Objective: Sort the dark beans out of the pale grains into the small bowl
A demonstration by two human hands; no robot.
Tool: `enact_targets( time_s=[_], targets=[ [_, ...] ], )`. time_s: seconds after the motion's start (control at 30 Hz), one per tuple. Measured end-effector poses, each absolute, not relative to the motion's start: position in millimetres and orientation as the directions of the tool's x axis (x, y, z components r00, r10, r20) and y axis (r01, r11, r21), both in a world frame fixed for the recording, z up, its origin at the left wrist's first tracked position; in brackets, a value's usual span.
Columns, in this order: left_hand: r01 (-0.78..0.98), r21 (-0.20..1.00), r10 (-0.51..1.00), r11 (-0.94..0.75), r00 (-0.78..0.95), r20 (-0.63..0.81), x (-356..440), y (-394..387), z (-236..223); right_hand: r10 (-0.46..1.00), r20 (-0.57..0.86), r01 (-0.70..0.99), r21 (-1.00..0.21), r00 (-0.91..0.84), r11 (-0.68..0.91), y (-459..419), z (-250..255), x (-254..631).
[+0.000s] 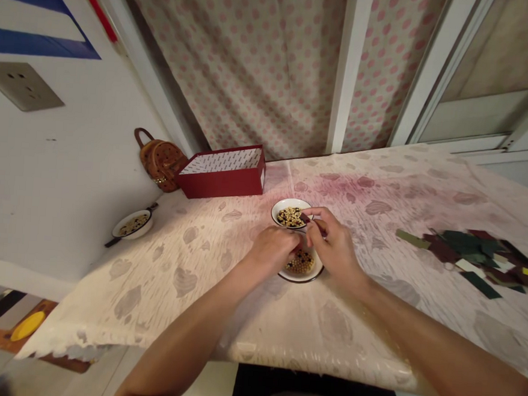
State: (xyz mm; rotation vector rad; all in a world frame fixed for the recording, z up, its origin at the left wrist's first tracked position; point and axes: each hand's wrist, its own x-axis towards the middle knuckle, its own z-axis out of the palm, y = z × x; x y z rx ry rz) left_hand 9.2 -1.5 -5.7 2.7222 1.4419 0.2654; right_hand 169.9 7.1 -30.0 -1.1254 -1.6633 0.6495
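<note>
Two white enamel bowls with dark rims stand close together on the table. The far bowl (285,203) holds mixed pale and dark seeds (290,217), and the near bowl (300,278) holds similar seeds (299,262). My right hand (333,239) is above the far bowl's edge, pinching a small dark red strip (305,218) between thumb and forefinger. My left hand (269,251) hangs over the near bowl with its fingers curled down. Its fingertips are hidden, so I cannot tell whether it holds anything.
A plastic-covered table (185,295) has a stained, patterned surface. A red box (223,174) and a brown bag (160,160) stand at the back left. A white pan of seeds (133,225) sits at the left, and dark green and maroon strips (472,258) lie at the right.
</note>
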Motion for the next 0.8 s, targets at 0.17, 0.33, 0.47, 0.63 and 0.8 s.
enact_targets(
  time_s=[0.17,0.33,0.47,0.63,0.8],
  targets=[
    [0.808,0.173,0.827,-0.563,0.549,0.125,11,-1,-7,0.902,0.424,0.384,-0.822,-0.079,0.42,7,-29,170],
    [0.733,0.459,0.863,-0.502,0.46,0.209,6,0,-9,0.902,0.423,0.36,-0.831,-0.086,0.424,5,-27,170],
    [0.291,0.887,0.915,-0.358,0.297,0.272,-1,7,-11,0.898,0.424,0.305,-0.845,-0.119,0.439,3,-26,169],
    [-0.038,0.971,0.957,-0.235,0.168,0.238,-6,15,-11,0.882,0.436,0.258,-0.844,-0.179,0.47,2,-28,168],
    [-0.111,0.976,0.964,-0.187,0.17,0.204,-5,13,-8,0.882,0.424,0.267,-0.843,-0.206,0.468,2,-29,168]
  ],
)
